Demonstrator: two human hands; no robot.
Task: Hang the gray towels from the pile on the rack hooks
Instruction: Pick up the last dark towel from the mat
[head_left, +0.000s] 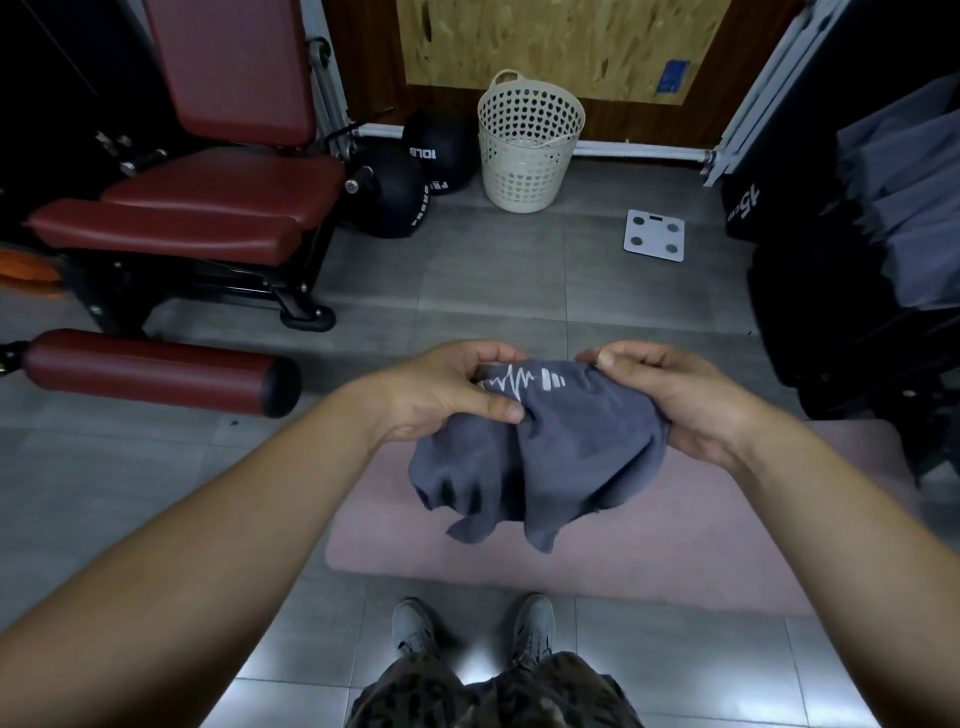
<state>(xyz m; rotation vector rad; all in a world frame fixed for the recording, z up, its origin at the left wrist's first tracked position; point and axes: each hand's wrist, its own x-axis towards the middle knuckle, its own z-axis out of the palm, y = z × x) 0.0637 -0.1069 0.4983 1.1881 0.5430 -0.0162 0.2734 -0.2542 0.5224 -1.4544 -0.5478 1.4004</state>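
Observation:
A gray towel (566, 457) with a white heartbeat logo hangs bunched between both hands, above a pink mat (675, 545). My left hand (447, 389) pinches its upper left edge, thumb pressed on the cloth. At the upper right edge my right hand (670, 395) grips the towel from the side. Several gray towels (904, 208) hang at the far right edge, on a dark rack whose hooks I cannot make out. No pile of towels shows in this view.
A red padded gym bench (208, 197) and its roller pad (150, 371) fill the left. Black medicine balls (405, 192), a cream laundry basket (527, 145) and a white scale (654, 235) stand ahead on the gray tiled floor. My shoes (472, 629) are below.

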